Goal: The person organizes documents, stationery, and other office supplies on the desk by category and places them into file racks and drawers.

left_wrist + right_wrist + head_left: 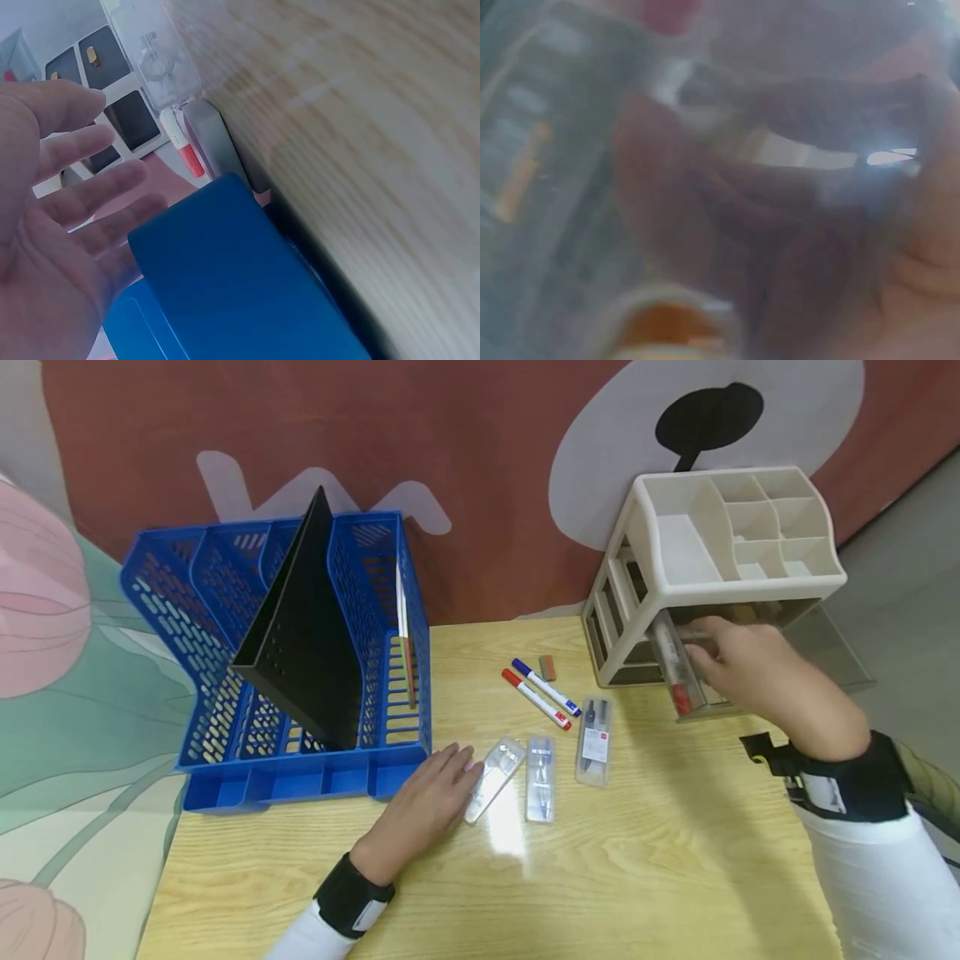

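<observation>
Drawer (843, 652) stands pulled out from the front of the white organizer (750, 593), at the right of the tabletop (615, 885). My right hand (772, 672) reaches into it from above, fingers bent down inside; I cannot tell whether they grip anything, the right wrist view being blurred. A red-ended item (680, 697) shows at the drawer's left wall.

My left hand (423, 810) lies palm down, fingers extended and loose, gripping nothing, their tips at the edge of the left case (495, 781); contact uncertain. Right of that: the middle case (540, 789), then the labelled case (594, 743), all clear.

Beyond the cases, the red marker (536, 699) and blue marker (547, 687) lie slanted, side by side, the eraser (548, 668) just beside the blue one. The blue rack (303, 782), left of these, holds a black folder (315, 652), tilted.
</observation>
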A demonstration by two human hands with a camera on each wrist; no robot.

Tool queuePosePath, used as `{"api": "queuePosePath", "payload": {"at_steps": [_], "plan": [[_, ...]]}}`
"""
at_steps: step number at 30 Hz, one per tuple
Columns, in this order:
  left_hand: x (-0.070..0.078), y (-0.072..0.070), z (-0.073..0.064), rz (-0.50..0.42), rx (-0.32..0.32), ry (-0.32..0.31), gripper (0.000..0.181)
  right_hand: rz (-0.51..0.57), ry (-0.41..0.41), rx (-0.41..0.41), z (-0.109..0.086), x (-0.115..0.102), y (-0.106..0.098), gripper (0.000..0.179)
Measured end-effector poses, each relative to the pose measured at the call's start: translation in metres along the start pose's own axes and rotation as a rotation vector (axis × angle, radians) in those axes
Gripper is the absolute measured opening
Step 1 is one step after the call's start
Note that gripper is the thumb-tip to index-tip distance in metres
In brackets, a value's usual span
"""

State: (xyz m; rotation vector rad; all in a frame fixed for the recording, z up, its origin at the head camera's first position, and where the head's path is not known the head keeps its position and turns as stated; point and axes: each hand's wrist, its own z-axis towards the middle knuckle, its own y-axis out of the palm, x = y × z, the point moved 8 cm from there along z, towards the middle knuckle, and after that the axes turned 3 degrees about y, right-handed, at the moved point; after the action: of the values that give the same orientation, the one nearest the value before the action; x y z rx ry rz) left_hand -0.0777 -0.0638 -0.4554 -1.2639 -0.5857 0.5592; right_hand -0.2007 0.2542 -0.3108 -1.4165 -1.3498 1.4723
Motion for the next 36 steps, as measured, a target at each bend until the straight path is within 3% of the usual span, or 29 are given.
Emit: {"api": "queuePosePath", "payload": {"at_steps": [5, 10, 18, 25, 36], "plan": [[0.0, -0.004, -0.001, -0.009, 0.023, -0.005, 0.035, 0.004, -0.04, 0.225, -0.022, -0.022, -0.023, 0.038], [-0.001, -0.008, -0.003, -0.018, 0.032, -0.022, 0.037, 0.008, -0.112, 0.374, -0.041, -0.053, -0.035, 0.033], [-0.004, -0.017, -0.005, -0.075, 0.07, -0.049, 0.043, 0.01, -0.386, 0.59, -0.056, -0.103, -0.027, 0.025], [-0.005, -0.019, -0.006, -0.088, 0.089, -0.068, 0.044, 0.109, -0.452, 0.519, -0.034, -0.116, 0.014, 0.024], [-0.004, -0.009, -0.005, -0.09, 0.111, -0.105, 0.047, 0.119, -0.346, 0.236, 0.027, -0.117, 0.104, 0.035]]}}
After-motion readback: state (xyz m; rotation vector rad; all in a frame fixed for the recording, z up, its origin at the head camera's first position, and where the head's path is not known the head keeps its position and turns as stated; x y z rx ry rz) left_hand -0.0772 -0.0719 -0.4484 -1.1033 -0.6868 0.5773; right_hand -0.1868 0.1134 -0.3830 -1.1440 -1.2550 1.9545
